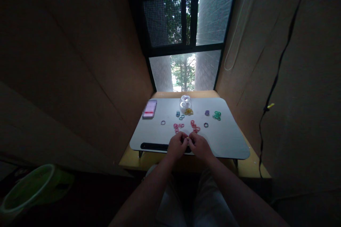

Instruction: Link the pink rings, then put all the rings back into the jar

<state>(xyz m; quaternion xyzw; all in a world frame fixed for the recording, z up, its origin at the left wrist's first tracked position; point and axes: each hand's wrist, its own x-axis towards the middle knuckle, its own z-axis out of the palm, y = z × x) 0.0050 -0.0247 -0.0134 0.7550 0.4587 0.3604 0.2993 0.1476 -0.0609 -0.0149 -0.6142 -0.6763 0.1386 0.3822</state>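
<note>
We see our light-clothed legs (213, 198) nearest, below the front edge, with a green basket (34, 188) low on the left; beyond our legs, our left hand (177, 146) and right hand (199, 146) meet over the front of the white tabletop (221, 142); the fingers of both are bent inward and pinched together at the tips around a small pale item (188, 138), too small for us to identify; under and beside them runs a black strip (153, 146) along the near edge.

Just past our left hand lie pink rings (176, 126); just past our right hand lie red rings (194, 126); a single pale purple ring (163, 122) sits apart to the left, and a dark ring (206, 125) to the right of the red ones; farther back we find teal rings (181, 117), blue rings (178, 114), a purple cluster (207, 112) and, rightmost, a green cluster (217, 115); yellow rings (189, 111) lie right at the front of a clear jar (185, 103); a phone (149, 109) rests near the far left corner; behind the tabletop stands a dark-framed window (183, 42), trees showing through it.
</note>
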